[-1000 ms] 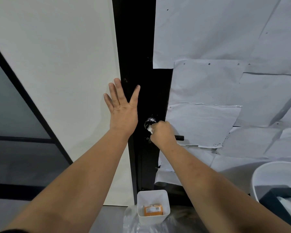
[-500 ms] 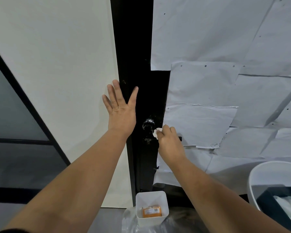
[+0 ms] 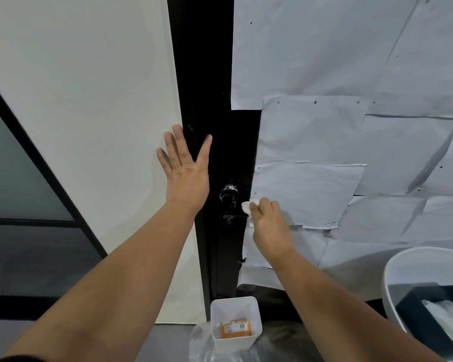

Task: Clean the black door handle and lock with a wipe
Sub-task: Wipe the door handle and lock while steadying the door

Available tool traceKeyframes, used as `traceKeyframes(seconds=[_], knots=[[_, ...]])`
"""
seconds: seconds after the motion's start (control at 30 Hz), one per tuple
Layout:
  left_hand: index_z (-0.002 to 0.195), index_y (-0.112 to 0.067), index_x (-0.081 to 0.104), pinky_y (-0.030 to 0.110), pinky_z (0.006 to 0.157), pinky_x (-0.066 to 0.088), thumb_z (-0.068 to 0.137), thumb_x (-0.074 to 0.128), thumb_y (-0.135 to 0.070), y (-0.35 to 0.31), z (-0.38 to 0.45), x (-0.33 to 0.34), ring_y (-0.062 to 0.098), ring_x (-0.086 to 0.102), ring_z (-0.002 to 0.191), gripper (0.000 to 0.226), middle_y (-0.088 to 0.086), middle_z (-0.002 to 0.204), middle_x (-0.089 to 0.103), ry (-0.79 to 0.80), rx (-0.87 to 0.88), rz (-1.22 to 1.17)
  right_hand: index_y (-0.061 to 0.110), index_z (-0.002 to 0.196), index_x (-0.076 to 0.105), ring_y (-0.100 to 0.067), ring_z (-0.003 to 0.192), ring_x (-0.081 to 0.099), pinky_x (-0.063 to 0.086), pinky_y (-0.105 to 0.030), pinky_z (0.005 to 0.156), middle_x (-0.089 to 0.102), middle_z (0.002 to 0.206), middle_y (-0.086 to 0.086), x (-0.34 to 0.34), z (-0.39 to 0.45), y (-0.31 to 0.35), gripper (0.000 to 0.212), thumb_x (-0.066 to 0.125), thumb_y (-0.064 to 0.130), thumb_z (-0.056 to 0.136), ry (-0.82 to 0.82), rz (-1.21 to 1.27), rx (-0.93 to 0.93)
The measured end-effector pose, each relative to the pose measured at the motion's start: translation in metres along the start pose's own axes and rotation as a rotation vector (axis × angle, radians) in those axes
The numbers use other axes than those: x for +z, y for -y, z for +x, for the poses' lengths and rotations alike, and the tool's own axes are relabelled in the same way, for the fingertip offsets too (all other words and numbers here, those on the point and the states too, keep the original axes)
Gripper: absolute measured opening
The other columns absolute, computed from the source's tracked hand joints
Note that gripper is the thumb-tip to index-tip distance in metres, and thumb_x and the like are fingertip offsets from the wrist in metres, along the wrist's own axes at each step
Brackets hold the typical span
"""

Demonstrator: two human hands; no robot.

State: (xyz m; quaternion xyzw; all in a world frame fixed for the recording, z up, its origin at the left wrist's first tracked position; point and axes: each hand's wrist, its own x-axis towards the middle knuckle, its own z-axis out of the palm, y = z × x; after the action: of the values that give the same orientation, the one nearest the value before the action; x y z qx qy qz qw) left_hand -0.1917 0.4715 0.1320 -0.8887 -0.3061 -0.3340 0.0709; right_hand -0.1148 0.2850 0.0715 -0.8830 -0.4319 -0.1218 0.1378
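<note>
Where the black door frame (image 3: 209,74) meets the paper-covered door panel (image 3: 338,126), the lock (image 3: 229,193) shows as a round black knob with a glossy, wet-looking sheen and bright reflections on its face. Just below it, the handle (image 3: 234,216) is a thin black bar running rightward; its outer length is hidden behind the right hand (image 3: 270,226). That hand pinches a small crumpled white wipe (image 3: 247,207) between thumb and curled fingers, held just right of the lock and above the bar; whether the wipe touches the handle cannot be told. The left hand (image 3: 185,171) lies flat with fingers straight and spread, pressed where the white wall (image 3: 89,100) meets the frame, up and left of the lock. On the floor below stands a small white bin (image 3: 236,304) containing an orange packet (image 3: 236,329). At lower right a large white tub (image 3: 403,262) holds a dark box (image 3: 426,317).
</note>
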Motion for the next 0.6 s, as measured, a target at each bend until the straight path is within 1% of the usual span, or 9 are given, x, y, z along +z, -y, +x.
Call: traceKeyframes(seconds=[0.1, 0.17, 0.2, 0.3, 0.37, 0.43, 0.5, 0.53, 0.6], knots=[[0.155, -0.033, -0.009, 0.069, 0.112, -0.004, 0.085, 0.062, 0.001, 0.000, 0.000, 0.000, 0.054, -0.019, 0.140, 0.105, 0.030, 0.149, -0.032, -0.004, -0.001, -0.008, 0.003, 0.096, 0.061, -0.026, 0.080, 0.044, 0.045, -0.032, 0.058, 0.048, 0.093, -0.011, -0.001, -0.003, -0.014, 0.048, 0.051, -0.022, 0.055, -0.033, 0.035, 0.142], [0.155, -0.033, -0.010, 0.069, 0.112, -0.003, 0.086, 0.061, 0.002, -0.001, 0.000, 0.000, 0.055, -0.019, 0.140, 0.105, 0.031, 0.150, -0.031, -0.005, 0.000, -0.003, 0.001, 0.092, 0.062, -0.026, 0.081, 0.044, 0.043, -0.031, 0.060, 0.048, 0.092, -0.012, -0.001, -0.003, -0.009, 0.046, 0.049, -0.023, 0.055, -0.042, 0.114, 0.199], [0.155, -0.033, -0.010, 0.069, 0.112, -0.004, 0.086, 0.059, 0.002, -0.001, 0.000, 0.000, 0.055, -0.019, 0.140, 0.104, 0.031, 0.150, -0.031, -0.001, -0.001, -0.003, 0.001, 0.094, 0.061, -0.027, 0.084, 0.044, 0.045, -0.031, 0.062, 0.048, 0.094, -0.012, -0.001, -0.002, -0.002, 0.045, 0.049, -0.023, 0.058, -0.035, 0.141, 0.196], [0.155, -0.032, -0.008, 0.069, 0.112, -0.004, 0.086, 0.056, 0.003, -0.001, 0.000, 0.000, 0.055, -0.020, 0.140, 0.101, 0.031, 0.149, -0.031, 0.005, -0.005, -0.007, 0.001, 0.106, 0.057, -0.027, 0.088, 0.045, 0.051, -0.034, 0.068, 0.048, 0.103, -0.013, 0.002, 0.003, 0.028, 0.044, 0.050, -0.018, 0.067, -0.016, 0.134, 0.049], [0.155, -0.032, -0.009, 0.069, 0.112, -0.003, 0.087, 0.058, 0.001, -0.001, 0.000, 0.000, 0.055, -0.019, 0.140, 0.101, 0.031, 0.149, -0.031, 0.001, -0.003, -0.001, 0.003, 0.109, 0.054, -0.022, 0.089, 0.043, 0.051, -0.033, 0.069, 0.045, 0.104, -0.009, 0.003, 0.009, 0.042, 0.040, 0.049, -0.015, 0.073, 0.002, 0.128, -0.031], [0.155, -0.032, -0.010, 0.069, 0.113, -0.003, 0.087, 0.060, -0.001, 0.000, 0.000, 0.001, 0.055, -0.019, 0.140, 0.102, 0.031, 0.149, -0.032, -0.002, -0.003, -0.001, 0.004, 0.112, 0.053, -0.020, 0.088, 0.042, 0.051, -0.031, 0.067, 0.044, 0.103, -0.007, 0.004, 0.014, 0.043, 0.040, 0.049, -0.012, 0.076, 0.009, 0.121, -0.059], [0.155, -0.032, -0.009, 0.069, 0.112, -0.003, 0.086, 0.063, -0.002, 0.000, 0.000, 0.001, 0.054, -0.018, 0.140, 0.104, 0.031, 0.149, -0.030, -0.015, -0.001, -0.002, 0.003, 0.115, 0.055, -0.020, 0.085, 0.044, 0.051, -0.030, 0.065, 0.046, 0.099, -0.007, 0.004, 0.012, 0.036, 0.045, 0.053, -0.014, 0.073, 0.005, 0.106, -0.096], [0.155, -0.032, -0.008, 0.069, 0.112, -0.003, 0.086, 0.063, -0.001, 0.000, -0.001, 0.001, 0.054, -0.018, 0.140, 0.104, 0.031, 0.150, -0.029, -0.020, 0.001, -0.002, 0.002, 0.113, 0.057, -0.021, 0.082, 0.046, 0.050, -0.029, 0.063, 0.048, 0.096, -0.008, 0.005, 0.010, 0.031, 0.047, 0.055, -0.016, 0.069, -0.005, 0.099, -0.115], [0.156, -0.032, -0.007, 0.069, 0.112, -0.003, 0.085, 0.062, 0.001, 0.000, -0.001, 0.000, 0.054, -0.019, 0.140, 0.104, 0.031, 0.150, -0.029, -0.017, 0.000, -0.008, 0.001, 0.105, 0.061, -0.022, 0.080, 0.048, 0.050, -0.029, 0.062, 0.050, 0.092, -0.009, 0.004, 0.009, 0.030, 0.044, 0.056, -0.019, 0.065, -0.008, 0.092, -0.126]])
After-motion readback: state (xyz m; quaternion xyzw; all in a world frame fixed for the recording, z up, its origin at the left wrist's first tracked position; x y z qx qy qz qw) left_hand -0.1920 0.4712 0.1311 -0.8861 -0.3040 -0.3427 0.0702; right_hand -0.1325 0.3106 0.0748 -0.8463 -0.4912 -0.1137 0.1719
